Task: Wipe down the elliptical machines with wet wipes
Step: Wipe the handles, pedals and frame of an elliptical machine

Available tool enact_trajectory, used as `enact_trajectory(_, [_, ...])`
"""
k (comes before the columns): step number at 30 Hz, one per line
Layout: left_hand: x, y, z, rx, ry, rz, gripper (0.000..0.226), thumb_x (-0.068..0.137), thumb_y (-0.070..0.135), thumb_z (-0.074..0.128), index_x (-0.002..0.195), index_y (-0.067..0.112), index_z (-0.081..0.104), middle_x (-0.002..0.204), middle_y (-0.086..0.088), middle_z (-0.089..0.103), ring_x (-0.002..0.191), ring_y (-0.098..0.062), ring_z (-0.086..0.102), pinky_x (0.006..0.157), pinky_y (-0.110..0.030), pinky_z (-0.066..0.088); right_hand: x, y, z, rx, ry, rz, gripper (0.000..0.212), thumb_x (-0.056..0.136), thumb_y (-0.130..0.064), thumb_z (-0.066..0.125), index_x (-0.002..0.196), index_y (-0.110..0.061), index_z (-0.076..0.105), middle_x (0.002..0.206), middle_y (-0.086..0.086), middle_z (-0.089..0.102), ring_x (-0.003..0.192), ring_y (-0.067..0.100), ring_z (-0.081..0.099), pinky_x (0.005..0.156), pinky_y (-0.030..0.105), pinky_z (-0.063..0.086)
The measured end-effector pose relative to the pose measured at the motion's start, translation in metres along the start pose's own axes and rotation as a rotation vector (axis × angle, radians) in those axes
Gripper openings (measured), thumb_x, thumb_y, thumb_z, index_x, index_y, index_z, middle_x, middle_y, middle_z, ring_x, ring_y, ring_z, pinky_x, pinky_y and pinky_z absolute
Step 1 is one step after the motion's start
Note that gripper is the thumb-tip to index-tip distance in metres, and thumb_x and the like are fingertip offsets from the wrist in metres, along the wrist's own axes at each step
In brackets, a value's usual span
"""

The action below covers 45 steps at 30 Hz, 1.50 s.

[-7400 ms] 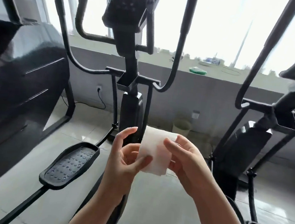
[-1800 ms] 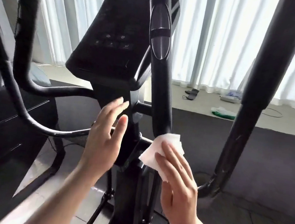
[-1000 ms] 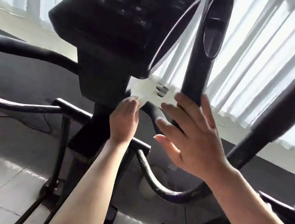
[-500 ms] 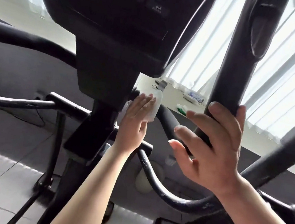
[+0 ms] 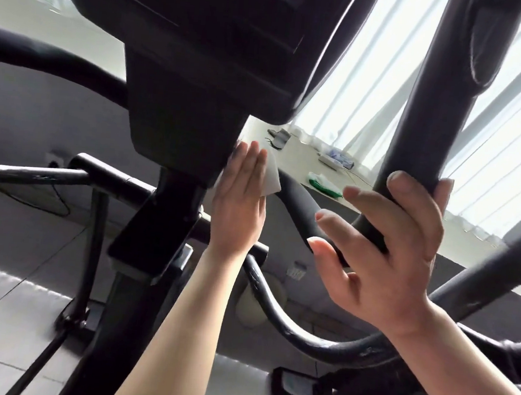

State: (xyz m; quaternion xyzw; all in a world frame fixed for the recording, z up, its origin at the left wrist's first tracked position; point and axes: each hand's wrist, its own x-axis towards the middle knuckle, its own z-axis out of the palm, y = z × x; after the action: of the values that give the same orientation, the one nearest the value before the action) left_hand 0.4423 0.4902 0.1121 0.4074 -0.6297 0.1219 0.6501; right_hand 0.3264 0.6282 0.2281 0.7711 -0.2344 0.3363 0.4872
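A black elliptical machine fills the view, its console [image 5: 204, 35] overhead and its neck [image 5: 183, 134] below that. My left hand [image 5: 240, 202] lies flat with straight fingers and presses a white wet wipe [image 5: 270, 174] against the right side of the neck. Most of the wipe is hidden under the hand. My right hand [image 5: 387, 249] wraps loosely around the thick upright handlebar [image 5: 432, 95] on the right, thumb behind and fingers spread in front.
A curved lower handlebar [image 5: 275, 302] runs between my arms. A crossbar [image 5: 34, 174] extends to the left. On the window ledge [image 5: 303, 160] lie a green wipe packet [image 5: 323, 184] and small items, with white curtains behind. Pale floor tiles [image 5: 6, 317] lie below.
The camera has moved closer and lower under the console. My left hand with the wipe stays on the neck's right side. My right hand has closed further around the upright handlebar.
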Motion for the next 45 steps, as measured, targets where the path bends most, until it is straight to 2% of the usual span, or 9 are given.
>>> enact_trajectory(5, [-0.004,0.011,0.003,-0.098,-0.004,-0.117,0.049,0.105,0.03,0.033,0.142,0.003,0.05,0.15,-0.012,0.044,0.145,-0.023,0.032,0.121,-0.042,0.022,0.0,-0.001,-0.001,0.0,-0.021,0.001,0.013,0.09,-0.029,0.06,0.096,-0.018,0.06,0.115,0.004,0.054,0.138,0.015,0.031,0.119,0.047,0.018])
enact_trajectory(9, [-0.007,0.054,-0.009,-0.707,-0.143,-0.538,0.05,0.103,0.043,0.025,0.14,0.022,0.05,0.153,-0.002,0.041,0.15,-0.014,0.02,0.123,-0.04,-0.005,0.0,-0.003,0.0,0.045,-0.013,0.051,0.024,0.097,-0.036,0.048,0.097,-0.016,0.062,0.116,0.005,0.053,0.144,0.01,0.023,0.118,0.047,0.018])
enact_trajectory(14, [-0.004,0.085,-0.044,-1.192,-0.269,-0.968,0.043,0.098,0.049,0.037,0.129,0.027,0.057,0.133,0.013,0.06,0.128,0.005,0.049,0.116,-0.03,0.031,0.001,-0.008,0.0,0.108,-0.028,0.103,0.044,0.1,-0.048,0.034,0.098,-0.014,0.061,0.116,0.007,0.052,0.143,0.01,0.023,0.098,0.068,0.032])
enact_trajectory(23, [-0.023,0.098,-0.113,-1.447,-0.263,-0.801,0.058,0.099,0.047,0.027,0.142,0.015,0.049,0.149,0.006,0.048,0.143,-0.002,0.032,0.121,-0.032,0.019,0.01,0.011,-0.025,0.082,-0.201,-0.101,0.043,0.102,-0.046,0.032,0.117,-0.012,0.055,0.127,0.006,0.055,0.135,0.023,0.041,0.122,0.044,0.01])
enact_trajectory(26, [-0.01,0.072,-0.087,-0.931,-0.062,-0.714,0.053,0.104,0.039,0.024,0.144,0.012,0.046,0.151,0.0,0.046,0.144,-0.007,0.032,0.121,-0.026,0.02,0.035,0.032,-0.028,0.075,-0.236,-0.107,0.043,0.104,-0.041,0.031,0.121,-0.01,0.056,0.133,0.009,0.054,0.13,0.028,0.044,0.119,0.049,0.015])
enact_trajectory(30, [-0.005,0.04,-0.029,-0.503,-0.207,-0.322,0.062,0.106,0.045,0.017,0.142,0.007,0.05,0.151,-0.005,0.044,0.146,-0.019,0.027,0.124,-0.032,0.007,0.045,0.034,-0.03,0.15,-0.341,-0.032,0.045,0.105,-0.042,0.027,0.129,-0.018,0.057,0.139,0.008,0.045,0.141,0.023,0.028,0.119,0.051,0.005])
enact_trajectory(34, [0.003,0.053,-0.036,-0.944,-0.299,-0.606,0.039,0.103,0.039,0.023,0.119,0.043,0.059,0.126,0.041,0.052,0.134,0.018,0.03,0.123,-0.045,-0.008,0.046,0.033,-0.037,0.174,-0.413,-0.003,0.043,0.105,-0.042,0.026,0.131,-0.018,0.051,0.141,0.007,0.041,0.144,0.016,0.019,0.119,0.054,0.003])
enact_trajectory(42, [0.009,0.121,-0.093,-1.07,-0.372,-0.692,0.044,0.098,0.047,0.031,0.077,0.04,0.069,0.111,0.004,0.072,0.123,-0.005,0.055,0.121,-0.035,0.021,0.046,0.027,-0.034,0.251,-0.384,0.058,0.033,0.104,-0.026,0.034,0.128,-0.017,0.055,0.139,0.008,0.043,0.143,0.016,0.018,0.104,0.075,0.019])
enact_trajectory(45, [0.011,0.125,-0.112,-1.142,-0.423,-0.777,0.044,0.098,0.047,0.033,0.095,0.035,0.075,0.111,0.012,0.071,0.114,-0.005,0.061,0.106,-0.039,0.042,0.047,0.025,-0.037,0.223,-0.397,0.048,0.034,0.104,-0.028,0.034,0.128,-0.014,0.055,0.138,0.008,0.043,0.141,0.025,0.024,0.112,0.07,0.013])
